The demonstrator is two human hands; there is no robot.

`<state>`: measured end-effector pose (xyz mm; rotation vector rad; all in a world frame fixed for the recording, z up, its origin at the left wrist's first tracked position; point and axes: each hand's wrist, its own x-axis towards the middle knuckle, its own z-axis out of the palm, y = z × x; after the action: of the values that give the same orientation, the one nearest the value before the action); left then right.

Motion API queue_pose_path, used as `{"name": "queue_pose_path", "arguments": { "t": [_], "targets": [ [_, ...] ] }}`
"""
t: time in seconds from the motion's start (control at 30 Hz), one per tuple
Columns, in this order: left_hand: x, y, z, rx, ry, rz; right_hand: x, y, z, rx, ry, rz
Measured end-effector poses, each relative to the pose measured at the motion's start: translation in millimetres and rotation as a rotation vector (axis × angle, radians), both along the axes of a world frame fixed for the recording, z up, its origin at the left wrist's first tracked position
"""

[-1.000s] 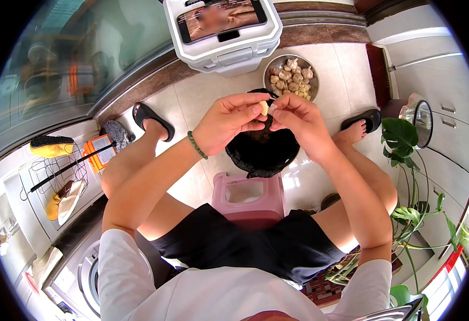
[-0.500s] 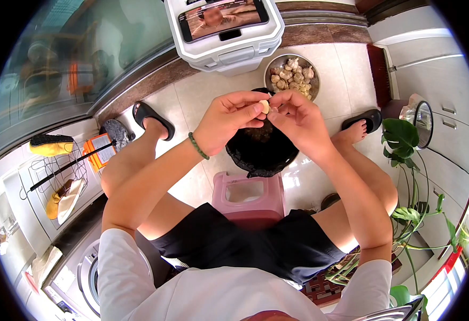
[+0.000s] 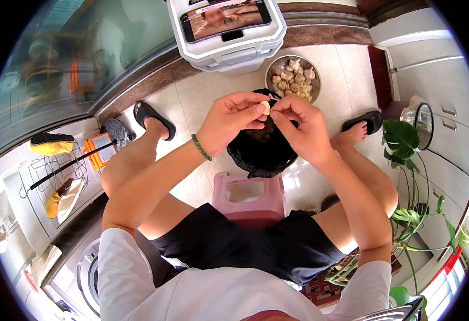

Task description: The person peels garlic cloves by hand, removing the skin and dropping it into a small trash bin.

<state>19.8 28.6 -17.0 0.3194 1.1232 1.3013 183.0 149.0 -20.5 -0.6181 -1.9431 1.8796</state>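
A pale garlic clove (image 3: 265,108) is pinched between the thumb and fingers of my left hand (image 3: 234,119), above the black-lined bin (image 3: 261,152). Just to its right, my right hand (image 3: 300,122) has its thumb and fingertips pressed together near the clove; a thin whitish bit seems to show there, too small to make out. Dark scraps lie inside the bin. Beyond my hands, a round metal bowl (image 3: 318,91) on the floor holds several garlic bulbs and loose cloves.
A phone (image 3: 226,20) lies on a white-grey box (image 3: 239,56) at the top. A pink stool (image 3: 221,200) stands below the bin. On the right is a leafy plant (image 3: 401,137); a wire rack (image 3: 79,166) with shoes hangs at left.
My right hand has shifted slightly around the clove, its fingers closing in and drawing a little to the right. My left hand keeps its grip on the clove.
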Motion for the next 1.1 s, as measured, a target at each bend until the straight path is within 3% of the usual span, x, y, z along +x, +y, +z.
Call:
{"name": "queue_pose_path", "arguments": {
  "t": [0.43,1.1],
  "targets": [
    [-0.5,-0.5,-1.0,0.009,-0.094,0.032,-2.6,0.0,4.5,0.034,-0.01,-0.013],
    [-1.8,0.0,0.9,-0.055,0.019,-0.032,-0.9,0.2,1.4,-0.101,-0.005,-0.005]
  ]
}}
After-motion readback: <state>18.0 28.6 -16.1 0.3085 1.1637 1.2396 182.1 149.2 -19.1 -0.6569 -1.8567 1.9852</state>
